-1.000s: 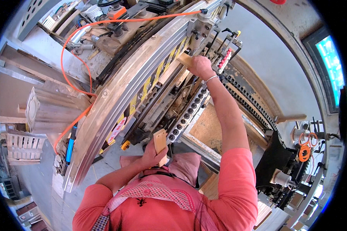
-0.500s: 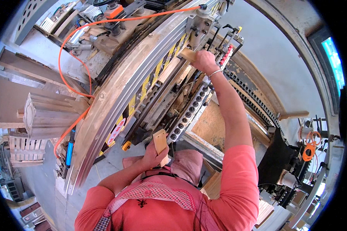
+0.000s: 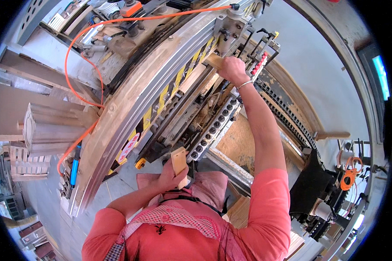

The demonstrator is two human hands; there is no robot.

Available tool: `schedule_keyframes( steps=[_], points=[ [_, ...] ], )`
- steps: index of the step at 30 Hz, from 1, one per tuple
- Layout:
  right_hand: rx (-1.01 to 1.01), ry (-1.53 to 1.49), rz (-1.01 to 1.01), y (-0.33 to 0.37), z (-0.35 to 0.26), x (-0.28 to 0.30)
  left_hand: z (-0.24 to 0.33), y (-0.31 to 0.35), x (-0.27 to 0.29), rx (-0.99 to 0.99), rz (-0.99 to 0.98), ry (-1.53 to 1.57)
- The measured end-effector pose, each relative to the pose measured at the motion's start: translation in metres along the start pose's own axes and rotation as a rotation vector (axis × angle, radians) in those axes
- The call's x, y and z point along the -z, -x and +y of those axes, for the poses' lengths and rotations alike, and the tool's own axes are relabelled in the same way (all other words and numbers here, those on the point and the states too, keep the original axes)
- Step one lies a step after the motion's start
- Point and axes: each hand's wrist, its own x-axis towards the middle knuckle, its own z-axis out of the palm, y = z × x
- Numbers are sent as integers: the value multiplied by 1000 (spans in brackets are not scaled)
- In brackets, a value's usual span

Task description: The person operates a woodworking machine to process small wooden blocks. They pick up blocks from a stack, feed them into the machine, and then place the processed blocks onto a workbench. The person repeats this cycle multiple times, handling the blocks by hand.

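Note:
Close to my body, my left hand (image 3: pixel 172 176) is wrapped round a short flat wooden block (image 3: pixel 178 160), held tilted upright with small holes showing near its top end. My right arm reaches far forward over the woodworking machine (image 3: pixel 163 38). There my right hand (image 3: pixel 233 69) is closed on the end of another wooden piece (image 3: pixel 214 61), which lies beside the yellow-and-black striped strip (image 3: pixel 163 95). My fingertips on that piece are partly hidden by the back of the hand. A row of black round knobs (image 3: pixel 212 129) runs below the right hand.
An orange hose (image 3: pixel 67 69) loops over the machine's left side, near a blue cylinder handle (image 3: pixel 74 172). Red caps (image 3: pixel 260 63) stand on a bar beyond my right hand. Black chain tracks (image 3: pixel 287 115) and a lit screen (image 3: pixel 381 78) are at the right.
The view has shifted slightly. Both hands keep their grips on the wooden pieces, with hardly any movement against the machine.

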Motion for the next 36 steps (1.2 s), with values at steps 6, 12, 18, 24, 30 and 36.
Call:
schedule_keyframes(
  steps=[6,12,18,24,30,36],
  points=[
    [26,-13,42,1,1,-2,-5,6,1,56,-7,69],
    [31,11,58,0,5,-7,-3,7,2,18,-14,19],
    [31,30,0,-1,-6,1,2,9,1,-89,39,-61],
    [242,216,118,-13,26,-23,6,25,5,-414,165,-170],
    [178,191,45,3,-14,-5,-4,145,24,-208,498,149],
    [33,71,260,52,-14,-19,-76,305,99,411,1247,460]
  ],
)
